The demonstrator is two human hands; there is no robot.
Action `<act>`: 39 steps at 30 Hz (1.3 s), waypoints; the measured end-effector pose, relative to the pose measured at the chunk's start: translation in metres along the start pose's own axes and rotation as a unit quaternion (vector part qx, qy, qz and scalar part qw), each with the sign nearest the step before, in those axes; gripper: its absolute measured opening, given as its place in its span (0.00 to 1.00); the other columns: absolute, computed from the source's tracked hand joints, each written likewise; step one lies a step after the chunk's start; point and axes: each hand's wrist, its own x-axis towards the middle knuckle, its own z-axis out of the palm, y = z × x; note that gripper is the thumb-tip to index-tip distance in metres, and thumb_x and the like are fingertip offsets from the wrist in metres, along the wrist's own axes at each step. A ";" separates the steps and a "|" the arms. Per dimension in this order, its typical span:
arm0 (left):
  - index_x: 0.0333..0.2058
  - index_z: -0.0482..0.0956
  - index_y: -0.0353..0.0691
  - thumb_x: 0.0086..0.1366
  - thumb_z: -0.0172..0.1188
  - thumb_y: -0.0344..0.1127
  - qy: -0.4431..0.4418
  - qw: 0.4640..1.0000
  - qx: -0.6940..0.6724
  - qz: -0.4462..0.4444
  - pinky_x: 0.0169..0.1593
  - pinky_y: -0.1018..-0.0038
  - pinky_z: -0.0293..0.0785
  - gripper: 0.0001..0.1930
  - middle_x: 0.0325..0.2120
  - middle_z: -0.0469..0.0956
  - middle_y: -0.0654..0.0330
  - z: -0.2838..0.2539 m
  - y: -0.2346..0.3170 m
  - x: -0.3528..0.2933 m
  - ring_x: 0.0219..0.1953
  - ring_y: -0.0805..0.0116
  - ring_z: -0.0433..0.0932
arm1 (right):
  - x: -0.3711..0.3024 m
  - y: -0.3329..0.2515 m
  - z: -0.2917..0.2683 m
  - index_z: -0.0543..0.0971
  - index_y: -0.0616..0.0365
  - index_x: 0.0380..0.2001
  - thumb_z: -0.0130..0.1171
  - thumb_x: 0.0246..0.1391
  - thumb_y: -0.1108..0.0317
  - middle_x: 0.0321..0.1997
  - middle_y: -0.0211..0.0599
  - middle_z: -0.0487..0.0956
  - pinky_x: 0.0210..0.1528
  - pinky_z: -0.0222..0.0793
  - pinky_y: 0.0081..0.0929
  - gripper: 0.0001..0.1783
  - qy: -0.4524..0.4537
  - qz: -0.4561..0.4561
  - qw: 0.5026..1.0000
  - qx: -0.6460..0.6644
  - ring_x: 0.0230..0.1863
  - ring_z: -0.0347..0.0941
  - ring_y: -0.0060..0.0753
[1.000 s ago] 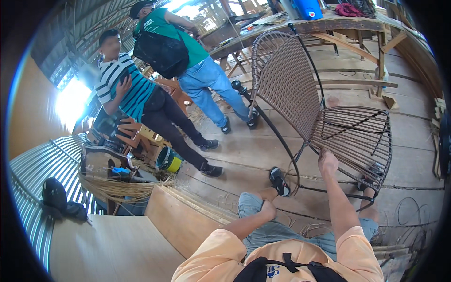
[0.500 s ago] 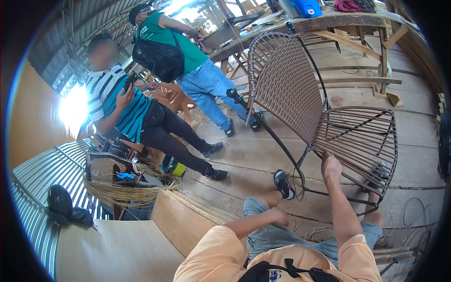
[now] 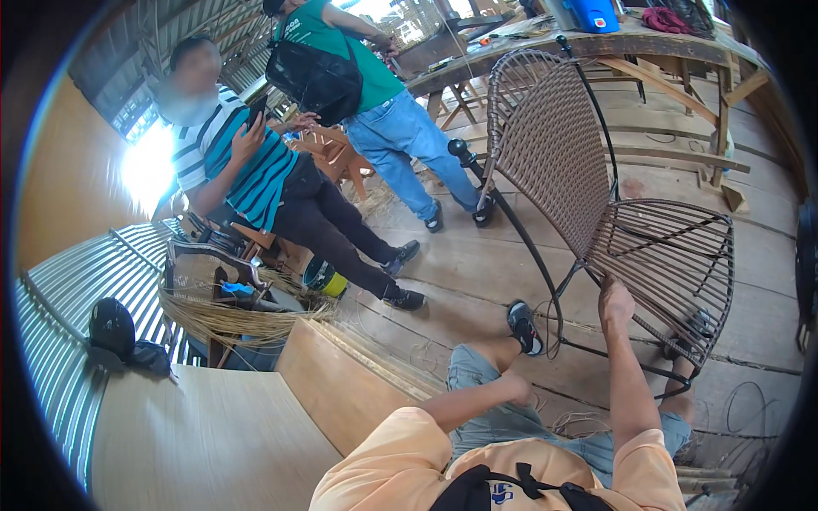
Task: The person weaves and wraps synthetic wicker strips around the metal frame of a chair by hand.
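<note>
A brown woven chair with a black metal frame stands in front of me, its close-woven back at the upper left. Parallel strands run across its seat. My right hand is closed around the near edge of the seat, by the join with the back; its fingertips are partly hidden there. Over my thigh, apart from the chair, is my left hand; its fingers are turned from sight. A loose loop of strand hangs at the frame near my shoe.
Two people stand ahead on the left, one in a striped shirt with a phone, one in green. A wooden workbench holds a blue container. Coiled strands and wooden panels lie left. Loose strand curls on the plank floor.
The whole scene has shifted a little to the right in view. My right hand keeps its hold on the seat edge. The striped-shirt person's free hand now shows further out.
</note>
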 end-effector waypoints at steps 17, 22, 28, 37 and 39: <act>0.55 0.61 0.52 0.58 0.56 0.41 0.351 0.415 -0.337 0.768 0.45 0.57 0.71 0.26 0.59 0.49 0.63 -0.241 -0.045 -0.399 0.50 0.55 0.64 | 0.008 0.025 0.024 0.75 0.53 0.30 0.43 0.53 0.60 0.32 0.46 0.77 0.36 0.68 0.42 0.13 0.023 0.010 1.000 0.004 0.36 0.73 0.51; 0.45 0.69 0.46 0.57 0.54 0.51 0.412 0.308 -0.500 0.697 0.39 0.64 0.70 0.21 0.41 0.71 0.60 -0.198 -0.088 -0.351 0.37 0.62 0.73 | 0.002 0.015 0.020 0.76 0.50 0.32 0.45 0.52 0.60 0.31 0.45 0.77 0.36 0.68 0.41 0.12 0.049 -0.003 0.998 0.042 0.35 0.73 0.51; 0.40 0.74 0.35 0.57 0.50 0.46 0.440 0.791 -0.382 -0.185 0.45 0.62 0.67 0.20 0.35 0.76 0.49 -0.049 -0.152 -0.124 0.39 0.52 0.74 | 0.000 -0.001 0.006 0.77 0.52 0.31 0.44 0.53 0.59 0.31 0.46 0.77 0.38 0.68 0.39 0.14 0.007 0.009 1.000 0.002 0.37 0.73 0.50; 0.36 0.77 0.43 0.57 0.49 0.51 0.447 0.757 -0.353 -0.320 0.47 0.58 0.66 0.19 0.40 0.73 0.53 0.046 -0.100 -0.030 0.45 0.50 0.69 | 0.008 0.012 0.018 0.78 0.53 0.28 0.46 0.49 0.61 0.30 0.46 0.77 0.37 0.68 0.39 0.12 0.033 0.022 0.998 0.041 0.36 0.73 0.50; 0.36 0.77 0.43 0.57 0.49 0.51 0.456 0.760 -0.341 -0.314 0.47 0.59 0.66 0.19 0.40 0.73 0.53 0.048 -0.101 -0.029 0.44 0.51 0.70 | 0.009 0.014 0.018 0.76 0.51 0.31 0.46 0.52 0.55 0.30 0.47 0.76 0.35 0.67 0.43 0.14 0.030 0.011 0.999 0.017 0.35 0.71 0.52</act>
